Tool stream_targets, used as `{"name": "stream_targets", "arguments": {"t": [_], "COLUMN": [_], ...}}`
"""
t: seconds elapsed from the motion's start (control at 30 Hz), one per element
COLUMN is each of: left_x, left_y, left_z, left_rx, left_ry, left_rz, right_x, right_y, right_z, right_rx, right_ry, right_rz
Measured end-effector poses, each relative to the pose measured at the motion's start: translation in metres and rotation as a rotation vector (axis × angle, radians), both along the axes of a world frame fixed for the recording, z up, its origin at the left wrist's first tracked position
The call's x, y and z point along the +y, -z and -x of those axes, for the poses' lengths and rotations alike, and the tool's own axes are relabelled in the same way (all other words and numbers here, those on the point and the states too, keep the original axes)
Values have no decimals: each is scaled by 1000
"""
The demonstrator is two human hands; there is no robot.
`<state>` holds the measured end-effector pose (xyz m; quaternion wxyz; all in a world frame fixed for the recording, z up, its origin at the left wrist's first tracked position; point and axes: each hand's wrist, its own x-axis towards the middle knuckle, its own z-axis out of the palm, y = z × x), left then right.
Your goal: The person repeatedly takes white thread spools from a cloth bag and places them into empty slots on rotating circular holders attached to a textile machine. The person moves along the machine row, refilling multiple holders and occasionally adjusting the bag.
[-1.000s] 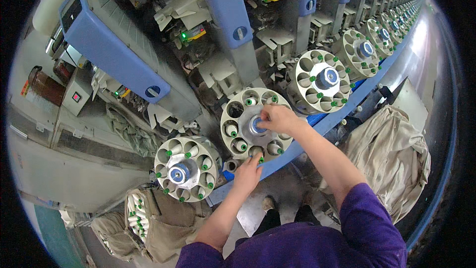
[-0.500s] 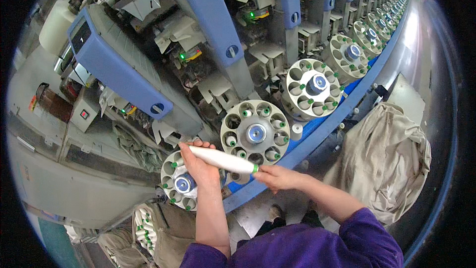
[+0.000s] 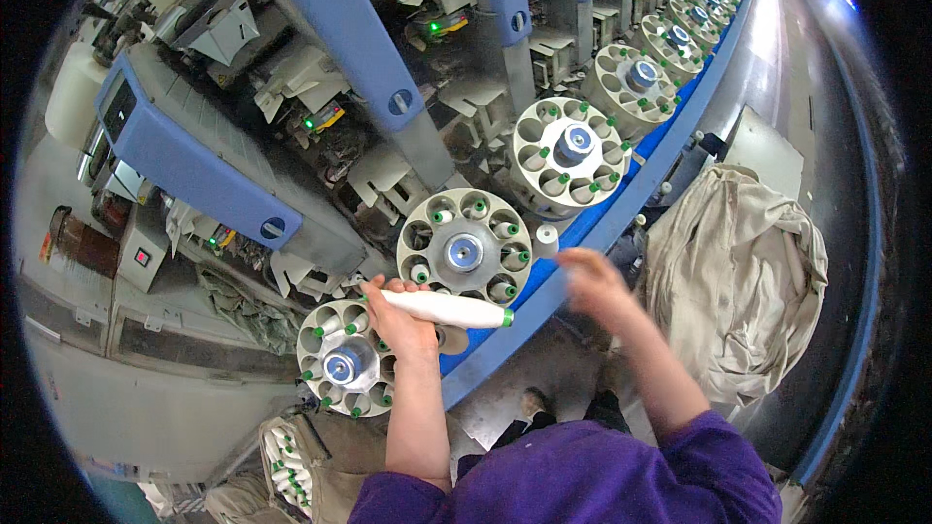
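A full white yarn bobbin (image 3: 451, 309) with a green end lies across my left hand (image 3: 403, 328), which is closed round its left part. The green end points right, free of any hand. My right hand (image 3: 594, 283) is apart from the bobbin, to its upper right, and smeared by motion, so its fingers cannot be made out. Just beyond the left hand stands a round bobbin magazine (image 3: 464, 283) with green-tipped bobbins in several pockets. Another round magazine (image 3: 343, 338) sits to the left of my left wrist, partly behind it.
Blue-and-grey winding units (image 3: 330, 34) line the left, with more round magazines (image 3: 570, 143) receding along a blue rail (image 3: 573, 277). At right is a large beige cloth sack (image 3: 738, 281). A sack of green-tipped bobbins (image 3: 286, 466) stands at lower left.
My right hand has let go of the bobbin's green end and moved up and right. The bobbin stays in my left hand. The whole view has shifted slightly.
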<state>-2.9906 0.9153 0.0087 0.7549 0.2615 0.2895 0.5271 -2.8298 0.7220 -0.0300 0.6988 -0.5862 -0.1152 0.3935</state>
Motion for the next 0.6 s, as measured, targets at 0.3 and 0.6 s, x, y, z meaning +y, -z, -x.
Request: {"name": "stream_targets", "arguments": {"t": [0.3, 0.6], "left_x": [2, -30], "left_y": [8, 65], "left_z": [7, -14], "left_rx": [-52, 791], "left_ry": [1, 207], "left_rz": [47, -1009], "right_x": [6, 15], "right_y": [36, 13], "right_z": [25, 36], "right_rx": [85, -114], "right_ry": [-141, -359], "right_rz": [24, -200]}}
